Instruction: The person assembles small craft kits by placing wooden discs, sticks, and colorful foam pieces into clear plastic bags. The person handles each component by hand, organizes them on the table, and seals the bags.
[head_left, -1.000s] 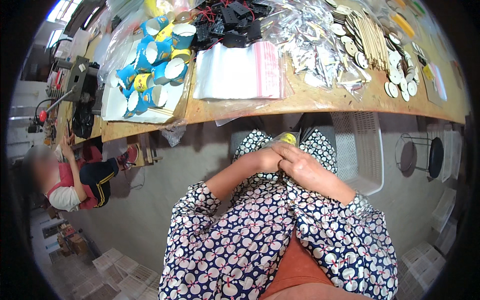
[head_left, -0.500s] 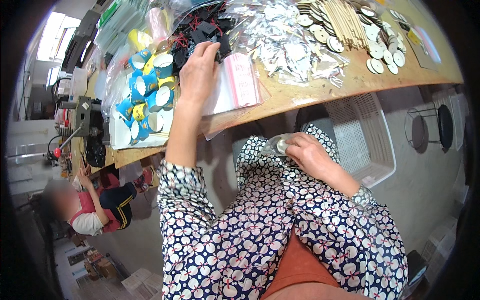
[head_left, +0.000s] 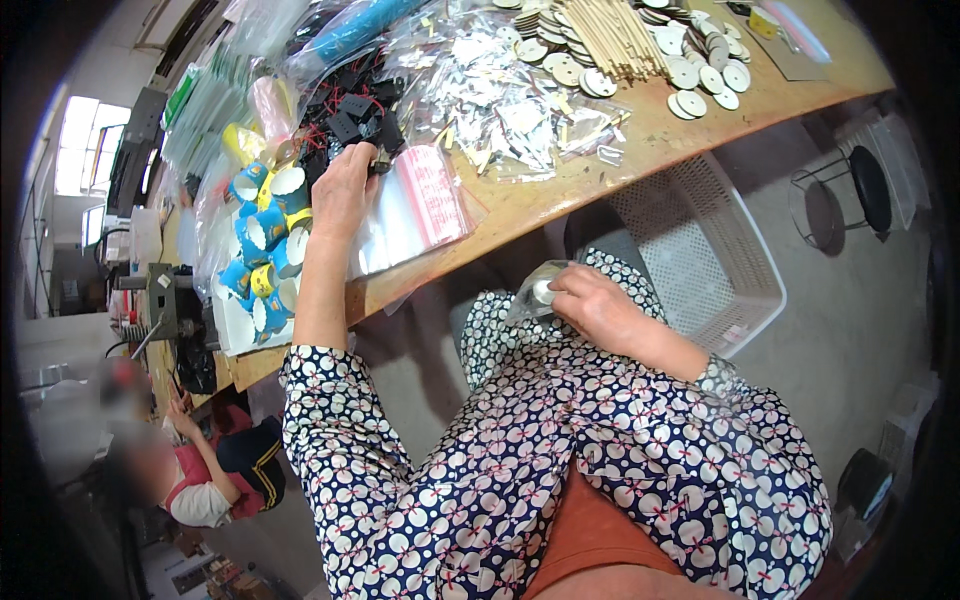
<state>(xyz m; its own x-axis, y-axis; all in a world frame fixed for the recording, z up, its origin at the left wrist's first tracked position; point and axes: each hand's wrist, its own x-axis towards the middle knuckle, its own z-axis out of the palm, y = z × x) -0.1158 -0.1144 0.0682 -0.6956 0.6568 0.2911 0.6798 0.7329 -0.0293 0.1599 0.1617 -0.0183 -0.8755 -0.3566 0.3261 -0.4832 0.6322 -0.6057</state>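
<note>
My left hand (head_left: 343, 192) reaches to the front of a heap of black battery cases with red wires (head_left: 345, 120). Its fingers are bent and closed at a black battery case (head_left: 380, 166); the fingertips are partly hidden. Just right of that hand lies a stack of clear zip bags with red-printed tops (head_left: 432, 195). Over my lap, my right hand (head_left: 600, 310) is closed on a clear plastic bag (head_left: 527, 296) with a small round white piece (head_left: 543, 291) in it.
Blue and yellow paper cups (head_left: 265, 230) stand in a white tray at the left. Small bagged parts (head_left: 520, 100), wooden sticks (head_left: 615, 35) and pale discs (head_left: 710, 75) cover the table's far side. Below are a white plastic basket (head_left: 700, 250) and a stool (head_left: 868, 190). Another person (head_left: 205, 480) sits at left.
My view has shifted, so the table appears moved left. My left hand has drawn its fingers in at the battery cases. My right hand still holds the bag over my lap.
</note>
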